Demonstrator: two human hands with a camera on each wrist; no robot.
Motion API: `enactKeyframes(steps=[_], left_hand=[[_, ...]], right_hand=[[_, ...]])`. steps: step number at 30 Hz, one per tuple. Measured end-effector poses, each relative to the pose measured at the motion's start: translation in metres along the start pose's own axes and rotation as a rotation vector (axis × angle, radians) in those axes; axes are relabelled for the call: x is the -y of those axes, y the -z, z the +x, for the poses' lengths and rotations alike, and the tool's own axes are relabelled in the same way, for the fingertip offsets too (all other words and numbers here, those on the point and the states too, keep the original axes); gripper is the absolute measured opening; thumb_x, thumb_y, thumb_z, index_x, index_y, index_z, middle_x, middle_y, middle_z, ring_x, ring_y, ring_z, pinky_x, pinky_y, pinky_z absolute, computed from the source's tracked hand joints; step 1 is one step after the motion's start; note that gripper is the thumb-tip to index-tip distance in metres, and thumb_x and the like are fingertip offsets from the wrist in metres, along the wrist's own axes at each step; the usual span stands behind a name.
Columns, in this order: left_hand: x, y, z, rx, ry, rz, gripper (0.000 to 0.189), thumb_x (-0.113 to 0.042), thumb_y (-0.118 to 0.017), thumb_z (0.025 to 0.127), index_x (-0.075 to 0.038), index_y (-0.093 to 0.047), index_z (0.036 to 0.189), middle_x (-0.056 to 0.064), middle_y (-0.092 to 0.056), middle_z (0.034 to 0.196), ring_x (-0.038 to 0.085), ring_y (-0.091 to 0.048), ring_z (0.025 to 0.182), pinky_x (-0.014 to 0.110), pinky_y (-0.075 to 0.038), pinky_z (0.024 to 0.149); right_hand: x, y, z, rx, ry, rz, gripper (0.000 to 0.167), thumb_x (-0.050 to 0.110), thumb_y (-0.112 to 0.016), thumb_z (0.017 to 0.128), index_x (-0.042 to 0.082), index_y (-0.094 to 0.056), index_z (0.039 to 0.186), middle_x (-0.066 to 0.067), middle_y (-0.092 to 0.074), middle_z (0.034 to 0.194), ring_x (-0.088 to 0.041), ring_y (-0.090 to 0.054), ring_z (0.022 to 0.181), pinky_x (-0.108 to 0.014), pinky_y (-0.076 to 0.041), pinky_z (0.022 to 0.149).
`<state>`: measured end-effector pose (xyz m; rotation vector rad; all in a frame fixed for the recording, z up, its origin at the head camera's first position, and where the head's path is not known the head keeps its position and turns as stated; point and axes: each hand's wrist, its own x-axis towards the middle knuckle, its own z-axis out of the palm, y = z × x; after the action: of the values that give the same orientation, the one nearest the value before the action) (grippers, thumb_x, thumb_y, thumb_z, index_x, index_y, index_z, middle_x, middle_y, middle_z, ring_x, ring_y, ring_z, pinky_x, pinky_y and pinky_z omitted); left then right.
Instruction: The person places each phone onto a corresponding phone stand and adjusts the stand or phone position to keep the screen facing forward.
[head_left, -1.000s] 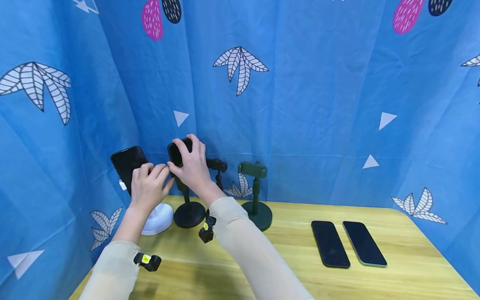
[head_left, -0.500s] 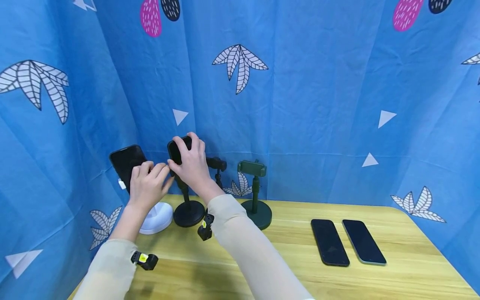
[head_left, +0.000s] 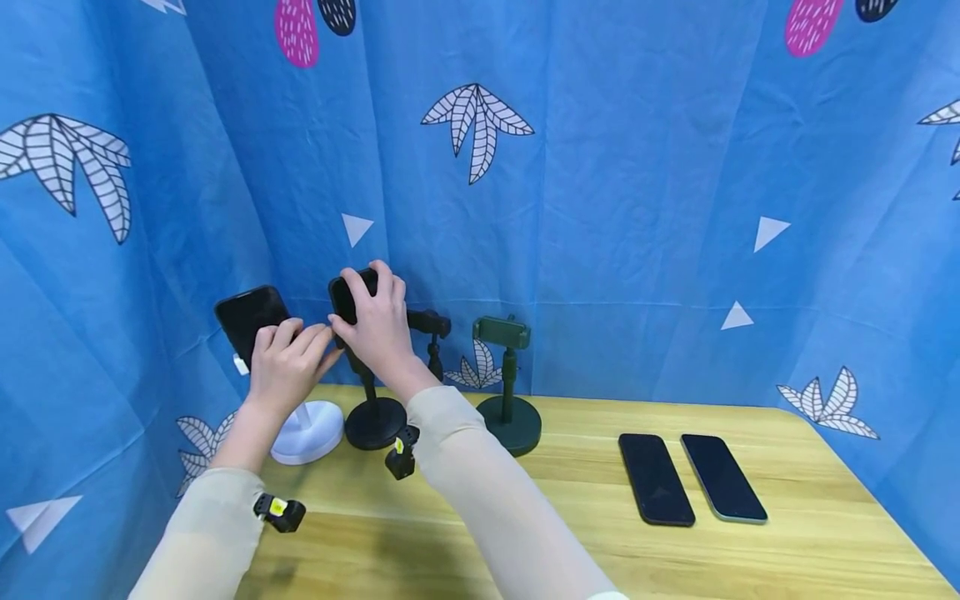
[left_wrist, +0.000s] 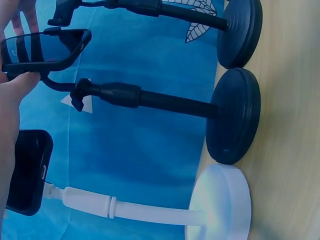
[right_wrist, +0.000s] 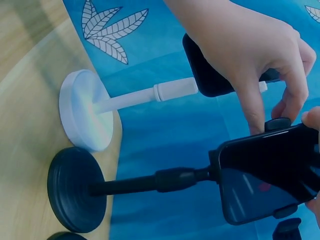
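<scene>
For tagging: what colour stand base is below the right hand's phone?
Black stand base, clearest in right wrist view.

The head view is bright and mostly crisp, soft light paling parts of the blue curtain [head_left: 637, 167], with a diffuse shadow darkening the wooden tabletop [head_left: 727, 560] beside the right sleeve [head_left: 502, 500]. Both wrist views look dimmer, softer and bluer. In the right one, a pale sheen brightens the white stand's round base [right_wrist: 82, 110], and the black phone's glossy screen [right_wrist: 265, 170] shows faint reflections.
</scene>
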<state>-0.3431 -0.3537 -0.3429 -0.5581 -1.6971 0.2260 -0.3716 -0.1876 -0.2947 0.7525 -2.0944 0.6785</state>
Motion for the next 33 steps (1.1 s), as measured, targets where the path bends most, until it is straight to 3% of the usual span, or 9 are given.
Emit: enactKeyframes(steps=[5, 13, 33], left_hand=[[-0.0007, 0.0002, -0.0036, 0.037, 0.026, 0.008, 0.039, -0.036, -0.062, 0.093, -0.002, -0.071, 0.109, 0.015, -0.072, 0.096, 0.036, -0.055, 0.085, 0.047, -0.037, 0.069], [-0.0013, -0.0003, -0.0052, 0.068, 0.054, 0.010, 0.042, -0.037, -0.050, 0.101, -0.001, -0.070, 0.108, 0.015, -0.071, 0.098, 0.036, -0.052, 0.084, 0.046, -0.037, 0.069], [-0.0042, -0.0047, -0.0065, 0.055, 0.078, 0.014, 0.037, -0.034, -0.054, 0.098, -0.003, -0.070, 0.111, 0.013, -0.071, 0.098, 0.034, -0.051, 0.084, 0.046, -0.036, 0.070]], right_hand=[[-0.0010, 0.0009, -0.0004, 0.005, -0.019, 0.006, 0.058, 0.042, -0.071, 0.087, 0.020, -0.049, 0.137, -0.017, -0.038, 0.144, -0.033, -0.045, 0.123, -0.038, -0.053, 0.092], [-0.0023, 0.0006, 0.0003, 0.030, -0.024, 0.007, 0.060, 0.043, -0.070, 0.087, 0.021, -0.048, 0.138, -0.017, -0.037, 0.145, -0.033, -0.044, 0.125, -0.037, -0.053, 0.094], [-0.0033, -0.0040, -0.0002, -0.014, -0.035, -0.057, 0.063, 0.047, -0.071, 0.085, 0.021, -0.049, 0.137, -0.015, -0.038, 0.144, -0.030, -0.045, 0.121, -0.034, -0.053, 0.093]])
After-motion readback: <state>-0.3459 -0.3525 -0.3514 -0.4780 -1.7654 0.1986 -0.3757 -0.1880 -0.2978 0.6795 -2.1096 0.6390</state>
